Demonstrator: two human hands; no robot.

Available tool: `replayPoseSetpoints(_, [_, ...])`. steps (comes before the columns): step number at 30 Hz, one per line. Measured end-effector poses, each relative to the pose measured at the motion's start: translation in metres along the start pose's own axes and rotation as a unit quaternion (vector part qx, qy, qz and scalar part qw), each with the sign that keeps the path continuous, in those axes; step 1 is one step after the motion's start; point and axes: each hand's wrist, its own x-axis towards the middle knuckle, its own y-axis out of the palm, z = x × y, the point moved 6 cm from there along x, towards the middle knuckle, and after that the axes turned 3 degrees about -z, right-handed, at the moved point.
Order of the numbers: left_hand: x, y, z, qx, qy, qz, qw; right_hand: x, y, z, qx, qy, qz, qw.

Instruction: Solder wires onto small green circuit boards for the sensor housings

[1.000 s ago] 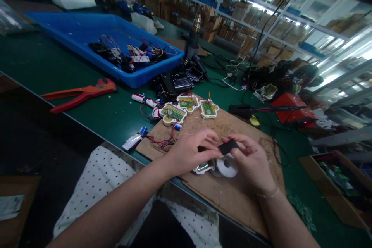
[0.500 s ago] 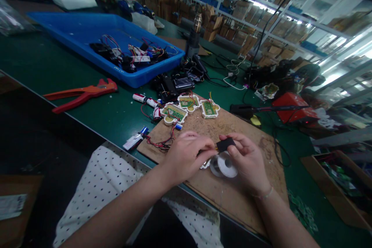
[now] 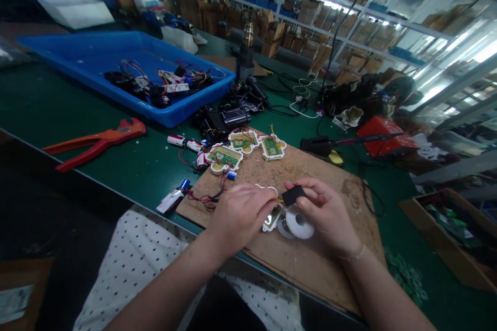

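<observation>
My right hand (image 3: 326, 212) pinches a small black block (image 3: 293, 195) between thumb and fingers. My left hand (image 3: 238, 213) is closed just to its left, fingertips pinched on something thin that runs toward the block; I cannot make it out. Both hands hover over a brown fibreboard (image 3: 310, 176) on the green bench. Under them lie a white-rimmed circuit board (image 3: 272, 218) and a white solder spool (image 3: 298, 225). Three more white-rimmed green circuit boards (image 3: 243, 147) with red wires lie at the board's far left corner.
A blue tray (image 3: 77, 51) with wired parts stands at the back left. Orange-handled cutters (image 3: 97, 139) lie left on the bench. A soldering iron (image 3: 330, 142) and a red box (image 3: 384, 137) sit at the right. Cardboard boxes fill shelves behind.
The view has shifted a little to the right and down. Both hands stay together; the left hand's fingers have closed tighter beside the black block.
</observation>
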Motion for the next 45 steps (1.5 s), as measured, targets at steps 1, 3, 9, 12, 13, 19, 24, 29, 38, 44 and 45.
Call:
replayPoseSetpoints(1, [0.001, 0.001, -0.002, 0.003, -0.003, -0.001, 1.000, 0.000, 0.001, -0.001, 0.004, -0.001, 0.004, 1.000])
replayPoseSetpoints(3, [0.004, 0.002, -0.007, 0.007, -0.012, -0.007, 1.000, 0.001, 0.004, -0.001, 0.011, -0.004, 0.011, 1.000])
replayPoseSetpoints(9, [0.002, 0.008, -0.006, 0.000, -0.050, -0.007, 0.999, 0.001, 0.005, 0.002, -0.009, -0.007, 0.024, 1.000])
replayPoseSetpoints(12, [-0.003, 0.013, 0.000, -0.041, -0.086, 0.038, 0.995, 0.000, 0.005, 0.004, -0.042, -0.007, 0.029, 0.999])
replayPoseSetpoints(13, [-0.004, 0.013, 0.002, -0.054, -0.103, 0.053, 0.992, 0.000, 0.006, 0.006, -0.058, -0.013, 0.031, 0.998])
replayPoseSetpoints(19, [0.003, 0.007, -0.008, -0.012, -0.109, 0.087, 0.990, 0.000, 0.008, 0.007, -0.086, -0.037, 0.029, 0.995])
replayPoseSetpoints(24, [0.017, 0.000, -0.024, 0.054, -0.041, 0.079, 0.995, -0.005, 0.002, 0.013, -0.127, -0.059, 0.011, 0.990])
replayPoseSetpoints(29, [0.029, -0.003, -0.034, 0.085, -0.032, 0.091, 0.992, -0.008, -0.002, 0.026, -0.187, -0.121, -0.021, 0.975])
replayPoseSetpoints(38, [0.029, 0.006, -0.043, 0.161, 0.087, 0.091, 0.979, -0.003, -0.003, 0.011, -0.143, -0.104, -0.082, 0.981])
replayPoseSetpoints(44, [0.034, 0.002, -0.048, 0.210, 0.134, 0.067, 0.966, -0.013, 0.001, 0.026, -0.187, -0.160, -0.130, 0.960])
replayPoseSetpoints(45, [0.036, 0.001, -0.047, 0.217, 0.127, 0.070, 0.965, -0.015, 0.001, 0.029, -0.194, -0.167, -0.142, 0.956])
